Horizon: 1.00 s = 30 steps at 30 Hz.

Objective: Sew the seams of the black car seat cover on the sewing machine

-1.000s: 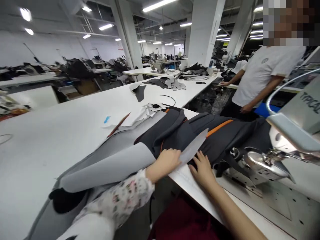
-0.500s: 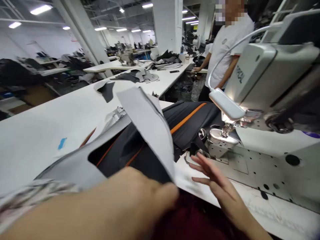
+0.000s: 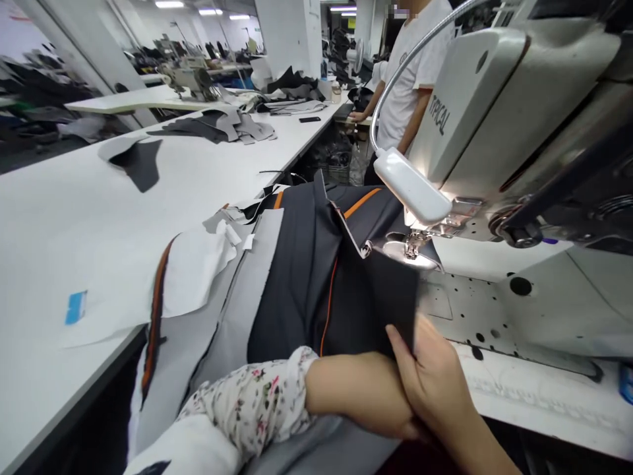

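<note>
Dark garment (image 3: 291, 290): it lies across the desk (image 3: 79, 224) from the lower middle of the frame up to the machine, with orange piping (image 3: 329, 300) down its front and a fold rising near the foot.

Right grip (image 3: 428, 376): at lower right, your thumb presses on the garment's near edge, and your fingers pass behind it, pinching the cloth.

Left grip (image 3: 395, 419): your floral sleeve (image 3: 252, 402) and bare forearm come in from the lower left, and your hand sits mostly behind your right, so you can't tell whether it is spread or closed.

Grey lining (image 3: 232, 303): it runs beside the dark cloth at left, with white paper (image 3: 192, 277) lying on it.

Sewing machine (image 3: 469, 112): its head, marked "TYPICAL", fills the upper right, with a lamp (image 3: 408, 185) hanging just above the presser foot (image 3: 408, 251).

Why so: your pinch appears to lift the edge off the machine's drilled metal bed (image 3: 475, 310), likely keeping the layers aligned toward the foot. Whether the cloth passes under the foot is hidden.

Beyond: a co-worker (image 3: 408, 72) stands at upper right, and cut pieces (image 3: 212, 125) lie on the far desk.
</note>
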{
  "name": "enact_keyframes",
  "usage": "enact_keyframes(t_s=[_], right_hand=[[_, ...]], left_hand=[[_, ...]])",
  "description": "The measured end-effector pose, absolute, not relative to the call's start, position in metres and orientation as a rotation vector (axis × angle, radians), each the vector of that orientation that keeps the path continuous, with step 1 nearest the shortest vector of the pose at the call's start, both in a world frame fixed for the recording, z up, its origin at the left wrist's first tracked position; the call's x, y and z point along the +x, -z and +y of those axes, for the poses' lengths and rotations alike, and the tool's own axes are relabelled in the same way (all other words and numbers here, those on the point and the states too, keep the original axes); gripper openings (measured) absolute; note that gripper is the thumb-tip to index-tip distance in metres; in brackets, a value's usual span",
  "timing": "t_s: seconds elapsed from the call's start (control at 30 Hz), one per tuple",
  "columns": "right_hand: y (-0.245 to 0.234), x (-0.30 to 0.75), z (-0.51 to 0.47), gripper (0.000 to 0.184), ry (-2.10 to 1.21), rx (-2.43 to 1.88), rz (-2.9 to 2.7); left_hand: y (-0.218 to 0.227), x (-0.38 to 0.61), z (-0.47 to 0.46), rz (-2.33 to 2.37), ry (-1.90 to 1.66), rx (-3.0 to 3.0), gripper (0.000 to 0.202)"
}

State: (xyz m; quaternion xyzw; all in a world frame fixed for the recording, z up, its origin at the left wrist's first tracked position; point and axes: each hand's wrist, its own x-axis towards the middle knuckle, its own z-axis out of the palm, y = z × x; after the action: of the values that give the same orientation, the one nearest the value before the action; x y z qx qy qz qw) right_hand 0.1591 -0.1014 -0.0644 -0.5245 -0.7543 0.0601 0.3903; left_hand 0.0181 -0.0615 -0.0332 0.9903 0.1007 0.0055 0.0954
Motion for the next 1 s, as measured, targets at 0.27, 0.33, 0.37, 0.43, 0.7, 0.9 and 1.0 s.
enact_keyframes(t_s=[0.27,0.33,0.37,0.43,0.7,0.9,1.0], right_hand=[[0.118,0.187,-0.145,0.037,-0.696,-1.386,-1.259],[0.130,0.189,-0.151,0.044,-0.737,-1.524,-0.923],[0.132,0.189,-0.151,0.048,-0.757,-1.573,-0.794],[0.129,0.188,-0.144,0.054,-0.846,-1.594,-0.586],[0.099,0.177,-0.109,0.041,-1.155,-1.316,-0.431],[0.115,0.191,-0.122,0.047,-1.109,-1.417,-0.455],[0.126,0.199,-0.125,0.048,-1.106,-1.476,-0.378]], left_hand=[[0.024,0.015,0.008,0.794,-1.291,2.515,0.014],[0.036,0.028,0.017,0.687,-1.313,2.480,0.012],[0.042,0.033,0.019,0.668,-1.329,2.479,0.011],[0.052,0.038,0.020,0.632,-1.376,2.521,0.013],[0.052,0.020,0.026,0.694,-1.271,2.646,0.023],[0.045,0.022,0.020,0.738,-1.253,2.692,0.024],[0.046,0.022,0.019,0.754,-1.265,2.688,0.025]])
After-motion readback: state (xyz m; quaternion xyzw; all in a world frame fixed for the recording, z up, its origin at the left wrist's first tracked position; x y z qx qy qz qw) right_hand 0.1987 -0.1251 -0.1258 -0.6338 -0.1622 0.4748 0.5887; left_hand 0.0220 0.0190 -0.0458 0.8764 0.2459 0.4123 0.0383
